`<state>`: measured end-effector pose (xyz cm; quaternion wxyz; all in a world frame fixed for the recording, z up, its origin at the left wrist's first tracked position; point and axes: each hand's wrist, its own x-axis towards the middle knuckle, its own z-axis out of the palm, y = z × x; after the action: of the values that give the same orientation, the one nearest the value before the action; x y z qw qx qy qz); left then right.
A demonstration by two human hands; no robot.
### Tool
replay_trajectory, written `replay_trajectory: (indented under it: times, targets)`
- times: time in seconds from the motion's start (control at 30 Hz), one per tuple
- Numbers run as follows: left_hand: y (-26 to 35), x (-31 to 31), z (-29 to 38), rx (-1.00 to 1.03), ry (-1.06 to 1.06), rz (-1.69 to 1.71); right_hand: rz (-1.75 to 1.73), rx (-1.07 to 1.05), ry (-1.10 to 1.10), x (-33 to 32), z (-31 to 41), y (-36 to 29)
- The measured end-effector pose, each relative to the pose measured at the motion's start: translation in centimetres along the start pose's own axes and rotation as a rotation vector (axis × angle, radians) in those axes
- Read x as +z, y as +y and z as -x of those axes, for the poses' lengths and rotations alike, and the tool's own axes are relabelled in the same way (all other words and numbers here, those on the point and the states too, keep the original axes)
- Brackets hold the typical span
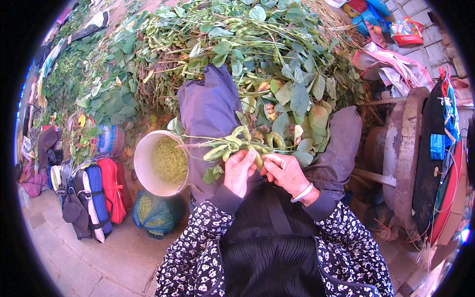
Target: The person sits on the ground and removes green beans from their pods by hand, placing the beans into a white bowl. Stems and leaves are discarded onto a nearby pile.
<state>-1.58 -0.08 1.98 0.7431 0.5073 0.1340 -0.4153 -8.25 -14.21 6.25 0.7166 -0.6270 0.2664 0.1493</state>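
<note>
Across my lap lies a cut soybean plant (222, 143) with green pods in clusters. My left hand (239, 169) grips a pod and the stem beside it between thumb and fingers. Close to its right, my right hand (285, 172), with a pale bracelet at the wrist, pinches the lower end of a green pod (258, 160); its fingertips nearly meet those of my left hand. Left of my knees, a white bucket (141, 163) tilts towards me, holding many small green beans (169, 159). More leafy soybean stalks (293, 96) lie between and beyond my knees.
A large heap of soybean plants (237, 41) spreads ahead. Below the bucket sits a blue net bag (167, 211) of green produce. Folded red and blue fabric items (100, 196) stand on the paving at left. To my right is a rusty metal wheel-like frame (408, 159).
</note>
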Motion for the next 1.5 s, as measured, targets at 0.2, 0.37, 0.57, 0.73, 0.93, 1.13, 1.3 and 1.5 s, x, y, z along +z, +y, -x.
replay_trajectory:
  times: [0.2, 0.37, 0.57, 0.73, 0.93, 1.13, 1.3, 1.5]
  targets:
    - [1.6, 0.3, 0.7, -0.061, -0.036, -0.029, 0.183, -0.144, 0.007, 0.0, -0.5, 0.3]
    - [1.2, -0.1, 0.5, 0.029, -0.087, -0.276, 0.193, -0.183, -0.029, -0.1, -0.4, 0.3]
    - [0.9, -1.3, 0.5, -0.067, -0.216, 0.012, 0.032, -0.005, -0.009, -1.0, -0.8, 0.1]
    - [1.6, 0.5, 0.4, -0.092, 0.030, -0.037, 0.220, -0.276, 0.114, 0.4, -0.6, 0.3]
    - [0.6, 0.0, -0.4, -0.047, 0.053, -0.086, 0.114, -0.276, 0.189, 2.0, -0.2, 0.6]
    - [1.5, 0.1, -0.4, -0.105, 0.083, -0.167, -0.087, -0.093, 0.209, 1.8, -0.2, 0.7]
    - [2.7, 1.4, -0.2, -0.155, 0.134, 0.000, 0.092, -0.313, 0.259, 2.4, -0.4, 1.1]
    - [1.9, 1.5, -0.7, -0.106, 0.219, 0.009, 0.375, -0.460, 0.334, 3.3, -0.4, -0.2]
